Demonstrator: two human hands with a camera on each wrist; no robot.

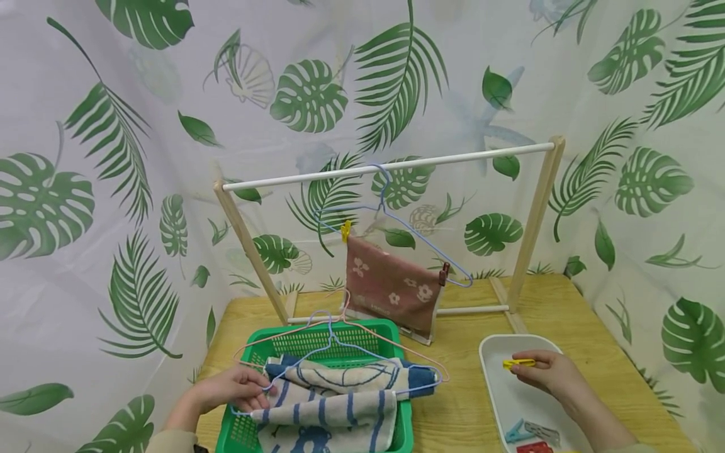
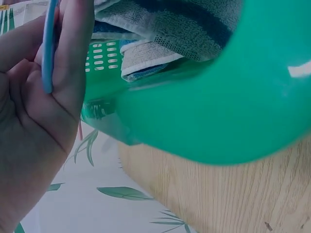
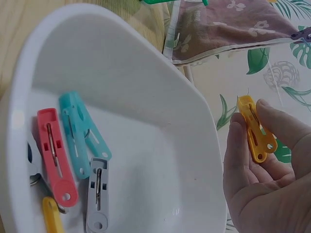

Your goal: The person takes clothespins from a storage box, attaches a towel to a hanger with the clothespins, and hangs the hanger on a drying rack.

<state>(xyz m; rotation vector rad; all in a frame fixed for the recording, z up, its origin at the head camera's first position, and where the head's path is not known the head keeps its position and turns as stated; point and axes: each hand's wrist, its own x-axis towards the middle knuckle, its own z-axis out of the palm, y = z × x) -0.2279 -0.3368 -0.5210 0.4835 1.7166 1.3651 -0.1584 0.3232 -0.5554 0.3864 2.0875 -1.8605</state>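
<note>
Green basket (image 1: pixel 404 428): stood on the near part of the table (image 1: pixel 453 415); taken as landmark.
Striped towel (image 1: pixel 351 409): lay draped over the lower bar of the blue hanger (image 2: pixel 47 58), above the green basket, one end out past its right rim. Judged soft, light, apt to sag or bunch; best taken flat, at a hem close to the bar.
Left hand (image 1: pixel 235 389): held the blue hanger by its left end, over the basket's left rim; narrow grip, thumb and fingers on either side.
Hanger handling: judged light, thin, springy, rather smooth; likely to swivel if loaded unevenly, so best taken near the neck or by both ends.
White tray (image 1: pixel 504 396): sat to the right of the basket; contained a red peg (image 3: pixel 57 158), a teal peg (image 3: pixel 73 136) and a grey peg (image 3: pixel 98 196), among others.
Right hand (image 1: pixel 557 380): pinched the yellow clothespin (image 1: pixel 517 363) above the tray, right of the basket; narrow grip.
Clothespin handling: judged very light, hard, stiffly sprung; best squeezed by the spread ends, clear of the closed tip.
Pink hanger (image 1: pixel 398 345): lay behind the blue hanger, across the basket.
Brown towel (image 1: pixel 391 286): hung behind the basket from a second blue hanger (image 1: pixel 419 236), clipped at two corners.
White rod (image 1: pixel 453 159): ran above and behind the basket.
</note>
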